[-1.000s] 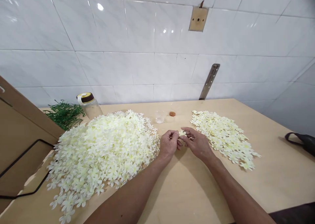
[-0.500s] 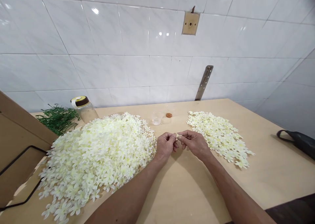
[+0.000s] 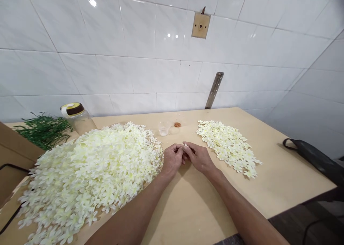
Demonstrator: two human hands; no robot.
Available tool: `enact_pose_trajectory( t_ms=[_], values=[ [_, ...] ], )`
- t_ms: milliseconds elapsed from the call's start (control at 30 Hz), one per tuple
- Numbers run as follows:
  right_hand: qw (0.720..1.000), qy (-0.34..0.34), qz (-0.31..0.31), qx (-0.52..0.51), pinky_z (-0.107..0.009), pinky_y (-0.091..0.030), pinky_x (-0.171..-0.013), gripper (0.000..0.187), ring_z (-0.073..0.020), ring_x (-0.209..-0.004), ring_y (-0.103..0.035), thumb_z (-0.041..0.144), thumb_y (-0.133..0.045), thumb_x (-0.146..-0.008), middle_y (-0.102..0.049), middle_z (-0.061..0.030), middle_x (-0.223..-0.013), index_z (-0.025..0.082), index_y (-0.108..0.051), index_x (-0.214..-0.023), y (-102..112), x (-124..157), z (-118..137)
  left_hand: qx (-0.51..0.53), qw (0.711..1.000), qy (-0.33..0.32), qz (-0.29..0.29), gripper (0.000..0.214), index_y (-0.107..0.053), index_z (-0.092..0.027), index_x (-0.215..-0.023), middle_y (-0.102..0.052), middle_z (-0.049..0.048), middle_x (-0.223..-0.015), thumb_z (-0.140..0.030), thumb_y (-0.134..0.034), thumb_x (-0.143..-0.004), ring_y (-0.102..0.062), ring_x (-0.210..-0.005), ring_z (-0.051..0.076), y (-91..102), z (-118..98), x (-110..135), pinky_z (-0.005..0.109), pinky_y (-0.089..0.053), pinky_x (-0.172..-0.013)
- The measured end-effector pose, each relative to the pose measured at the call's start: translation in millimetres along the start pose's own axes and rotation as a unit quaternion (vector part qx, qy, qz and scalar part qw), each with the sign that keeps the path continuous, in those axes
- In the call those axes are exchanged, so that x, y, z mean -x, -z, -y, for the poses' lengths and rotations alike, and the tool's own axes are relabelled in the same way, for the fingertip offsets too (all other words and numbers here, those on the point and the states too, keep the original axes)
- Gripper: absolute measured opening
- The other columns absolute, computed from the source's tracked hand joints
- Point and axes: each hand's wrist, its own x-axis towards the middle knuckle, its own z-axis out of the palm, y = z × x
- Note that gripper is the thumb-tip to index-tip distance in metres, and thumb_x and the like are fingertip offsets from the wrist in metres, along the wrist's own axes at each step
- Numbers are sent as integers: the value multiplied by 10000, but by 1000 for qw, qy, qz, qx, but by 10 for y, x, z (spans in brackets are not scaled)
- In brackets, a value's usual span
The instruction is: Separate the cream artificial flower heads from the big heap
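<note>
My left hand (image 3: pixel 172 159) and my right hand (image 3: pixel 199 156) meet above the middle of the table, fingers pinched together. Between their fingertips shows a bit of a white artificial flower (image 3: pixel 185 145), mostly hidden by the fingers. To the left spreads a large heap of white-and-yellow artificial flowers (image 3: pixel 102 162). A smaller, flatter spread of the same flowers (image 3: pixel 228 144) lies to the right of my right hand. Just beyond the hands stands a small clear plastic cup (image 3: pixel 163 129), with a small brown round object (image 3: pixel 177 125) beside it.
Behind the large heap are a clear bottle with a brown and yellow lid (image 3: pixel 80 121) and green artificial foliage (image 3: pixel 44 132). A cardboard box (image 3: pixel 16 151) is at the left edge. A black strapped item (image 3: pixel 309 159) lies at the right. The tiled wall (image 3: pixel 134 76) borders the table's back.
The view has swung slightly to the right, so everything sits further left. My hands have drawn closer together, and less of the white flower shows between the fingertips.
</note>
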Motion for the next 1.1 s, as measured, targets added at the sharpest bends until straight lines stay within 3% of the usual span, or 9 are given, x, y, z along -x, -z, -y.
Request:
enact_pose_trajectory(
  t_ms=[167, 367, 500, 600, 700, 867, 1100],
  values=[
    [998, -39, -49, -32, -292, -545, -701, 344, -199, -751, -706, 464, -466, -944, -751, -46, -846, 221, -680, -1059, 3, -29, -83, 8, 998, 6, 67, 276, -707, -108, -893, -587, -12, -507, -357, -657, -786, -502, -400, 81, -1, -14, 7, 189, -425, -397],
    [990, -97, -86, -53, -225, -484, -447, 443, -117, -428, -573, 545, -337, -971, -636, 1, -627, 215, -612, -864, 119, -48, -219, 9, 1000, 16, -5, 269, -666, -115, -938, -597, -20, -514, -290, -695, -735, -541, -419, 93, -14, -1, 4, 182, -437, -396],
    [991, -83, -98, -48, -217, -487, -474, 403, -97, -424, -565, 514, -418, -949, -629, 6, -624, 198, -640, -833, 188, -56, -292, -4, 1000, 14, -3, 231, -662, -109, -895, -588, -22, -505, -281, -678, -742, -526, -402, 87, -18, 1, 8, 182, -431, -389],
    [981, -119, -60, -139, -244, -538, -518, 342, -129, -487, -641, 485, -547, -888, -670, -10, -674, 185, -687, -973, 163, -66, -336, -9, 1000, 9, -2, 199, -662, -111, -884, -598, -19, -521, -260, -655, -753, -519, -396, 86, -13, 11, 11, 188, -432, -384],
    [970, -128, -54, -200, -296, -589, -610, 403, -165, -584, -695, 473, -650, -829, -702, -25, -702, 185, -687, -1108, 125, -73, -365, -10, 1000, 5, 3, 189, -668, -117, -880, -594, -24, -518, -265, -649, -764, -504, -380, 80, -9, 27, 9, 190, -430, -384],
    [969, -122, -53, -209, -345, -601, -713, 359, -211, -699, -729, 444, -748, -745, -741, -54, -752, 169, -746, -975, 140, -78, -369, -8, 1000, 8, 3, 180, -671, -125, -846, -600, -21, -531, -276, -669, -749, -527, -397, 86, -15, 31, 2, 190, -431, -384],
    [972, -139, -52, -180, -294, -601, -599, 400, -162, -593, -699, 517, -607, -852, -738, -65, -782, 164, -712, -1007, 199, -80, -322, -16, 1000, 11, 17, 165, -657, -121, -834, -583, -24, -510, -269, -644, -761, -513, -388, 86, -22, 4, 17, 192, -429, -377]
  ],
)
